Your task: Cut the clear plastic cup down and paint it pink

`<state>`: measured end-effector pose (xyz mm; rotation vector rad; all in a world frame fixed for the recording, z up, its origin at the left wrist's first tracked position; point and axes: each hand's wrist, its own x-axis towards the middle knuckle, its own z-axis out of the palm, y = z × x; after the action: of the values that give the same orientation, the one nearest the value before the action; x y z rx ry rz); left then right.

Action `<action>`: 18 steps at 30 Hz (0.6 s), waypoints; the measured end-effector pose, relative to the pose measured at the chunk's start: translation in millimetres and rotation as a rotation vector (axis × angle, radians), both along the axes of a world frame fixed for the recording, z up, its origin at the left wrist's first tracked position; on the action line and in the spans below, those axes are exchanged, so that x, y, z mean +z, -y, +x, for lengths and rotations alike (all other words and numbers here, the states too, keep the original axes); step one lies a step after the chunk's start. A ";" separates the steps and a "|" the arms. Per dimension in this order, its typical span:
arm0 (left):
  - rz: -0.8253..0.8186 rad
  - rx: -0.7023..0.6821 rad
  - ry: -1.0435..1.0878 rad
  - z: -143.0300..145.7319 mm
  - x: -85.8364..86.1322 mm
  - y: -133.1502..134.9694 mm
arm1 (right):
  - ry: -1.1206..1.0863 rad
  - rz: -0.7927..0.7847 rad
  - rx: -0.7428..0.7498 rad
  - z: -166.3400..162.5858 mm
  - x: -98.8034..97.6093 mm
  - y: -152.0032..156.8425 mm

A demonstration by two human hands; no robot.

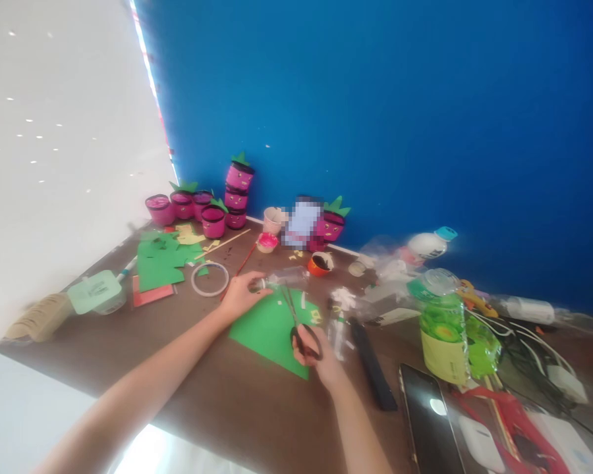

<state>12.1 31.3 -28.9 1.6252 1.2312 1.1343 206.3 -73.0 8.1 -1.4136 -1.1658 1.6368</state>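
Note:
My right hand (321, 359) is closed round the black handles of a pair of scissors (296, 322); the blades point away from me over a sheet of green paper (269, 329) lying on the brown table (212, 395). My left hand (242, 293) rests at the far corner of that sheet, its fingers curled on a small clear plastic bottle (281, 280) lying on its side.
Several pink painted cups (212, 217) with green paper leaves stand by the blue wall. Green paper scraps (161, 260), a tape ring (210, 278), a paintbrush (242, 263), a green bottle (442, 329), a phone (432, 415) and cables crowd the table.

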 end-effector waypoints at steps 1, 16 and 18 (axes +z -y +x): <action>0.010 0.000 -0.003 -0.2 -0.6 -0.1 | -0.001 -0.004 -0.002 0.4 0.7 0.2; 0.070 -0.031 -0.015 -1.3 1.1 0.3 | -0.031 -0.126 -0.036 1.5 21.4 -2.4; 0.080 -0.025 -0.028 -1.2 0.8 0.5 | -0.011 -0.152 -0.037 -1.5 27.8 -5.5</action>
<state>10.8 30.8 -28.1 1.7167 1.1928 1.1622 204.8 -67.5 35.8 -1.5092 -1.0215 1.7358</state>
